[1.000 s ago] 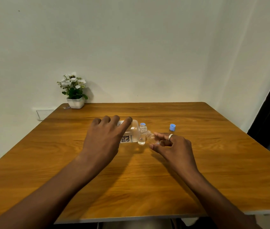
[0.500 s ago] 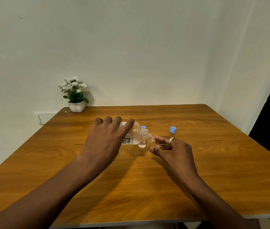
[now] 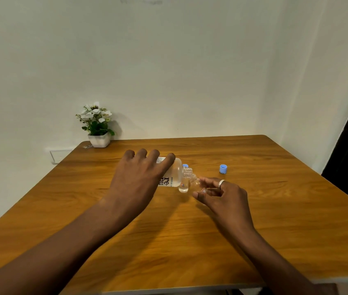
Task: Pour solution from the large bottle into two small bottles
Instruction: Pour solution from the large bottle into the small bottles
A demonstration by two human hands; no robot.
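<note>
both hands grip: left hand (image 3: 141,184) tips large bottle (image 3: 172,177) sideways, neck rightward into right hand's (image 3: 226,199) small bottle (image 3: 196,184).

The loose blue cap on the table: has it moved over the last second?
No. The blue cap sits at the same spot on the table, right of both hands; only the camera view shifted.

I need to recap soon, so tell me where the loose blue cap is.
In the head view, the blue cap sits alone on the wooden table, to the right of the tilted large bottle and just beyond the right hand.
</note>
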